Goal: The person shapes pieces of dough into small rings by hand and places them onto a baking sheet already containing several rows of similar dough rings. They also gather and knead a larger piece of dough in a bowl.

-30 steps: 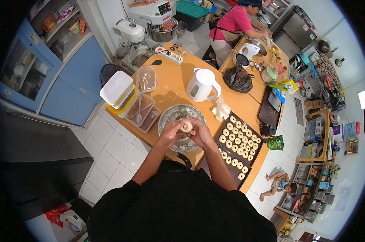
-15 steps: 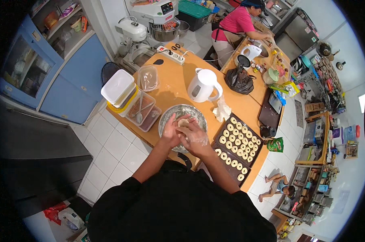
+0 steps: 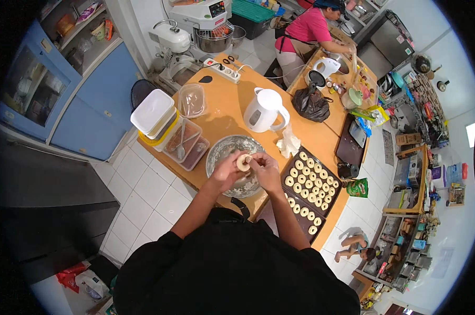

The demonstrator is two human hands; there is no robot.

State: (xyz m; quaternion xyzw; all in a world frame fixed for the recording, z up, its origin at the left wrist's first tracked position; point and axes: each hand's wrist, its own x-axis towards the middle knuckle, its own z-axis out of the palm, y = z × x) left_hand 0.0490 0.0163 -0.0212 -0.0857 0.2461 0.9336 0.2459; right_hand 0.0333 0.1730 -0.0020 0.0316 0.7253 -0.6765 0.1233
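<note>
A pale dough ring (image 3: 243, 163) is held between my two hands over a floury metal bowl (image 3: 216, 152). My left hand (image 3: 226, 170) is closed around the ring's left side. On its right side, my right hand (image 3: 265, 169) grips the edge near the hole with its fingertips. To the right lie two dark baking trays (image 3: 295, 170) with rows of similar dough rings (image 3: 309, 185) on them. Dough residue and flour coat the inside of the bowl.
A white electric kettle (image 3: 264, 111) stands beyond the bowl, near a crumpled cloth-like plastic (image 3: 288, 143). Stacked plastic containers (image 3: 153, 113) sit at left. A power strip (image 3: 221, 71) lies at the back. One person in pink (image 3: 308, 29) works at the far table; another person (image 3: 355, 245) is low on the floor at right.
My hands have moved apart from their cupped position, and the dough now shows as a ring with a hole. The person on the floor has bent and shifted.
</note>
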